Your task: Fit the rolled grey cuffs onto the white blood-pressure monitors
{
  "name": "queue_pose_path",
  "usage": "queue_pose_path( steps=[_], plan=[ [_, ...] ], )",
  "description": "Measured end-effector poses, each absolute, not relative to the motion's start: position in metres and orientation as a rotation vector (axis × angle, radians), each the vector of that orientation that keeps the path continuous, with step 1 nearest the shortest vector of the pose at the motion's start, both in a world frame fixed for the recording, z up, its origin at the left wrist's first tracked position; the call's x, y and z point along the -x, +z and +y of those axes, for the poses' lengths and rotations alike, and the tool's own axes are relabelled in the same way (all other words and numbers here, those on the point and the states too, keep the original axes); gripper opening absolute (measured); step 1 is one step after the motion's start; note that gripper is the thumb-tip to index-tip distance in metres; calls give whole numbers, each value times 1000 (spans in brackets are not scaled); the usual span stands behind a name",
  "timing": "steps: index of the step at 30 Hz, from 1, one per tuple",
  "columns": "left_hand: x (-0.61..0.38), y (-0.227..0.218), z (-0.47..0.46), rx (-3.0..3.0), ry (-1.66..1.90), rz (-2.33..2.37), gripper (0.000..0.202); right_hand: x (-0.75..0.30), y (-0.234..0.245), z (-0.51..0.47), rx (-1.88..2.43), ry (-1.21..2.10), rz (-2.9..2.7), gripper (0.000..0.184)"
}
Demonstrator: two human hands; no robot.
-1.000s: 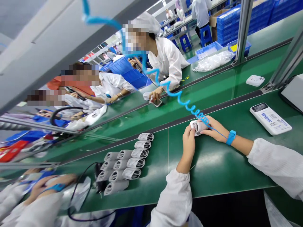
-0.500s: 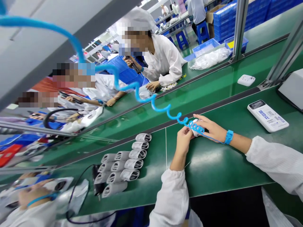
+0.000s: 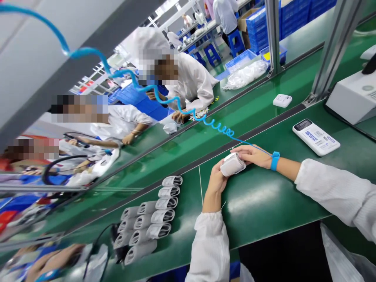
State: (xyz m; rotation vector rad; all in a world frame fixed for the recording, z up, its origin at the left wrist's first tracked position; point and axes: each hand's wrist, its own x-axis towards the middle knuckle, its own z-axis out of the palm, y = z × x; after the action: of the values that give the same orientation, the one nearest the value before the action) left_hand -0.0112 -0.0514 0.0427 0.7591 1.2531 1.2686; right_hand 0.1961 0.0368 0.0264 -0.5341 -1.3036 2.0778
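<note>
My hands hold a rolled grey-white fabric cuff (image 3: 233, 164) over the green bench top (image 3: 264, 207). My left hand (image 3: 217, 182) cups it from below, and the fingers of my right hand (image 3: 251, 154) lie across its end. A blue wrist strap (image 3: 275, 160) circles my right wrist, and its coiled blue cord (image 3: 220, 124) runs up and away across the view. To the left lie several similar rolled cuffs (image 3: 151, 221) in tidy rows. A black cable with a plug (image 3: 117, 246) lies beside them.
A white device with a small display and blue lettering (image 3: 316, 137) lies right of my hands, before a white machine (image 3: 354, 98). A dark rail (image 3: 188, 168) and metal posts (image 3: 273, 35) divide the benches. Co-workers (image 3: 190, 80) sit opposite, and a neighbour's hand (image 3: 49, 262) is lower left.
The cuff has turned in my hands and now shows more of its side. My right fingers have slid back off its top. The whole view has tilted, and the coiled cord has swung away from my hands.
</note>
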Motion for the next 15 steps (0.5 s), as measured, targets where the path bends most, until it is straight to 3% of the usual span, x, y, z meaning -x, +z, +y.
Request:
queue_pose_path(
  steps=[9, 15],
  plan=[
    [17, 37, -50, -805, 1258, 1257, 54, -199, 26, 43, 533, 2116, -1320, 45],
    [14, 37, -52, -882, 1201, 1326, 50, -197, 18, 49, 486, 2222, -1365, 60]
  ],
)
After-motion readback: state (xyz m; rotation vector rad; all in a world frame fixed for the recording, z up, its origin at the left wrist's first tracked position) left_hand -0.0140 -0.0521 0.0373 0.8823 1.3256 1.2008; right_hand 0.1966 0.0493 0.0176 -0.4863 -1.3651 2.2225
